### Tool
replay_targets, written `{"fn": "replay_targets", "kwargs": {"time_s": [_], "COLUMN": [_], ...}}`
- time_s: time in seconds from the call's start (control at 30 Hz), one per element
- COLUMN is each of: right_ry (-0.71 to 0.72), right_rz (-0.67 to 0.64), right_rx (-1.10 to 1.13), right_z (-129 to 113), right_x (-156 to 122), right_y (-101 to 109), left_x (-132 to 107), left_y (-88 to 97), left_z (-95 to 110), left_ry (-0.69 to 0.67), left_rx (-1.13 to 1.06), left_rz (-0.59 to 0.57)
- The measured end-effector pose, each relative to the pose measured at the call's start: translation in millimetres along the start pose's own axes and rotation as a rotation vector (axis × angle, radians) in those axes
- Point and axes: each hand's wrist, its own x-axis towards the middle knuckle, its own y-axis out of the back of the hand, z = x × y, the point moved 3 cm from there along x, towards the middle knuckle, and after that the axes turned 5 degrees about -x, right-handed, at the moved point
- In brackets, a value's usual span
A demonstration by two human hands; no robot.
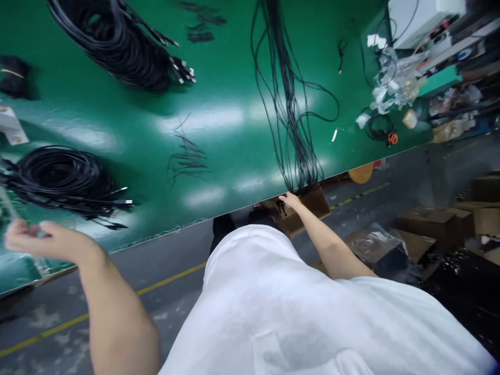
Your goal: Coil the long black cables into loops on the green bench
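A long bundle of thin black cables runs down the green table to its front edge. At that edge my right hand is closed around dark cable ends, which hang just below the fingers; the grip itself shows small. My left hand, somewhat blurred, is over the table's left front corner with fingers loosely curled and apart, and nothing visible in them. Just beyond it lies a coil of black cables with metal plugs. A larger stack of coiled cables rests farther back.
Short black strips lie mid-table. Clear plastic bags, orange-handled scissors and a white box crowd the right end. Under the table edge stands an open cardboard box; more cartons stand on the floor at right.
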Motion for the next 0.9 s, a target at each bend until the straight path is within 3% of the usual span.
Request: {"fn": "replay_targets", "kwargs": {"time_s": [0.17, 0.27, 0.4, 0.5, 0.6, 0.73, 0.83, 0.9], "right_ry": [0.175, 0.209, 0.273, 0.325, 0.342, 0.380, 0.481, 0.656], "right_rz": [0.130, 0.250, 0.303, 0.313, 0.322, 0.301, 0.249, 0.124], "right_rx": [0.011, 0.018, 0.015, 0.011, 0.042, 0.141, 0.221, 0.338], "right_z": [16, 30, 37, 35, 39, 43, 38, 35], "right_x": [8, 11, 19, 20, 17, -1, -37, -71], "right_y": [-8, -7, 3, 12, 24, 46, 58, 63], "left_x": [-99, -140, -160, -160, -156, -158, -165, -171], "left_y": [-70.4, -126.7, -227.0, -279.6, -298.9, -296.2, -289.6, -288.2], "left_z": [-21, -21, 19, 47, 52, 41, 41, 48], "left_ry": [0.072, 0.077, -0.095, -0.224, -0.241, -0.214, -0.232, -0.292], "left_rx": [0.041, 0.069, 0.137, 0.262, 0.368, 0.396, 0.326, 0.197], "left_rz": [-0.056, -0.133, -0.507, -0.684, -0.681, -0.669, -0.591, -0.545]}}
